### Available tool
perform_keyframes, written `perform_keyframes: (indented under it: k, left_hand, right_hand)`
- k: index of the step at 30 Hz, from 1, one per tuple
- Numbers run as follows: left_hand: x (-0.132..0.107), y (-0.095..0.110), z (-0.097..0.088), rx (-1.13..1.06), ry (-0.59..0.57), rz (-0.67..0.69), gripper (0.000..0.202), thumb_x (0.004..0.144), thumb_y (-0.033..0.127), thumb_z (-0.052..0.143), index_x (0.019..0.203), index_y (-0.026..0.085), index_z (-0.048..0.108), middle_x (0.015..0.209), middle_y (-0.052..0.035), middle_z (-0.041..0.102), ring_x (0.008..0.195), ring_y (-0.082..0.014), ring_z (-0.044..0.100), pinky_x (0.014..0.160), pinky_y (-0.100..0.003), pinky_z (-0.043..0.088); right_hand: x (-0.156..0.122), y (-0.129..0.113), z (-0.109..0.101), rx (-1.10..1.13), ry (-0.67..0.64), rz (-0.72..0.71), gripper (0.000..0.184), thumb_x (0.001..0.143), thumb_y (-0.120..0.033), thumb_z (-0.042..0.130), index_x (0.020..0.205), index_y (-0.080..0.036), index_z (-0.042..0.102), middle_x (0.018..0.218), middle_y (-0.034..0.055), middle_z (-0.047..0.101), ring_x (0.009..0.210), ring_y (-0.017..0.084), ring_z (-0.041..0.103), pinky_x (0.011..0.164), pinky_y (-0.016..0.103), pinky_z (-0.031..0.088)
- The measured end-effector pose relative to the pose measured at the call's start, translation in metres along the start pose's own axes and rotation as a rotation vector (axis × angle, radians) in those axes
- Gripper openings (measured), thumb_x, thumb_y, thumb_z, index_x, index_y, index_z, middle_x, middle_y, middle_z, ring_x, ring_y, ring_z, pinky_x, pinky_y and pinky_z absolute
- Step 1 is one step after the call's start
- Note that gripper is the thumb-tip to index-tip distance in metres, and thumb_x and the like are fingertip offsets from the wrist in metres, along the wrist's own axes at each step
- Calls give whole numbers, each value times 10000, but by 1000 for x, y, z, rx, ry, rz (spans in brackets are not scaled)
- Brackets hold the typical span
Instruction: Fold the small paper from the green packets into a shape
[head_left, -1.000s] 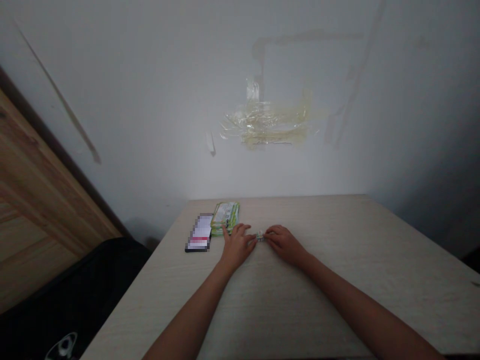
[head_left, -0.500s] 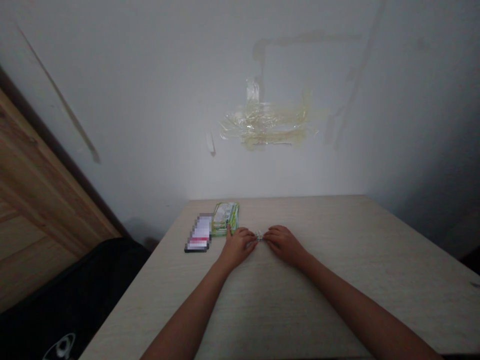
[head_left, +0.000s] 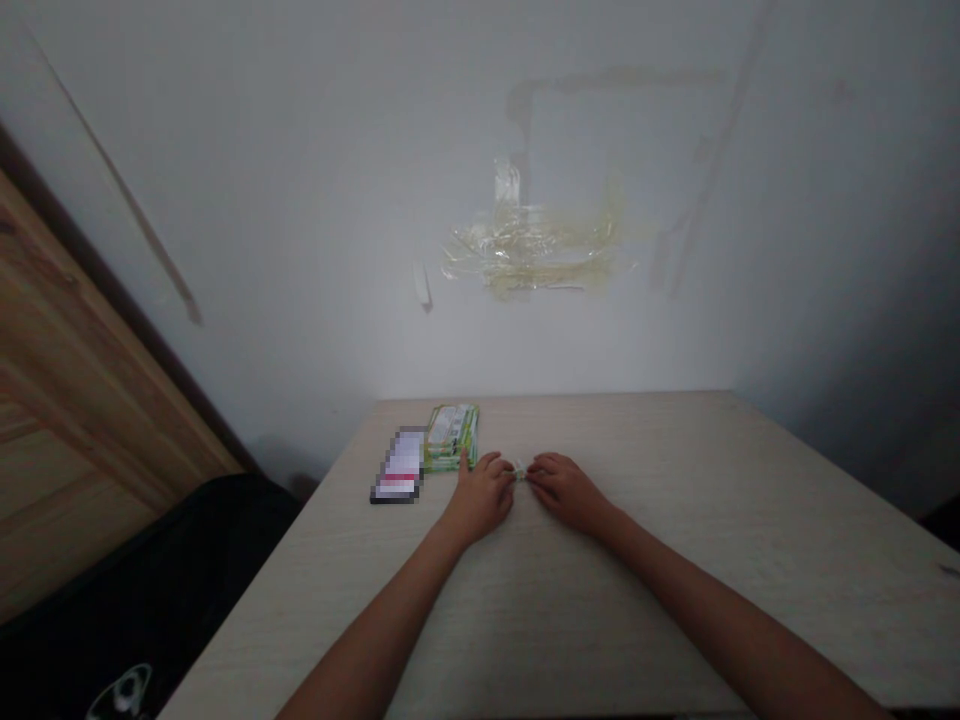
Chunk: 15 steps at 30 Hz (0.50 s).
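Observation:
Between my two hands, just above or on the table (head_left: 525,620), is a small pale, crinkled thing (head_left: 520,470) with light and greenish bits; its kind is too small to tell. My left hand (head_left: 484,498) has fingers closed at its left side, the little finger raised near a green-and-white stack of packets (head_left: 452,435). From the right, my right hand (head_left: 568,492) pinches the same pale thing with its fingertips. Both palms face inward and down, and the fingers hide part of the thing.
A phone (head_left: 400,465) with a blurred screen lies left of the packets. Behind the table rises a wall (head_left: 300,200) with peeling clear tape (head_left: 532,245). A wooden panel (head_left: 67,380) and a black bag-like thing (head_left: 187,560) stand at the left.
My left hand has turned slightly and its fingers have shifted a little on the small pale thing, more of which shows. My right hand stays nearly in place.

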<state>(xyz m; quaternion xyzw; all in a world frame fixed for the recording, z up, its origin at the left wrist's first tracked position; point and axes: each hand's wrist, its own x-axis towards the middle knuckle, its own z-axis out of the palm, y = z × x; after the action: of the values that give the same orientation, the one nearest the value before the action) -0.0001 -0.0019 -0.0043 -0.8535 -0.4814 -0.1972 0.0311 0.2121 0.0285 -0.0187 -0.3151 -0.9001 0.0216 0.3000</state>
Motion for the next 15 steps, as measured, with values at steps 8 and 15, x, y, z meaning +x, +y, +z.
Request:
perform_keyframes:
  k: [8, 15]
  left_hand:
    - [1, -11, -2, -91, -86, -45, 285, 920, 316, 457, 1121, 337, 657, 1150, -16, 677, 1255, -236, 468, 1121, -623, 117]
    - [0, -3, -2, 19, -90, -2, 314, 939, 279, 400, 1167, 297, 614, 1158, -63, 643, 1255, -238, 456, 1108, -602, 189]
  right_hand:
    - [-2, 2, 3, 96, 11, 24, 269, 906, -191, 522, 1120, -194, 684, 1069, 99, 675, 1023, 202, 591, 945, 380, 457]
    - [0, 1, 3, 35, 6, 5, 240, 899, -200, 548, 1077, -220, 709, 1062, 94, 663, 1039, 214, 580, 950, 396, 445]
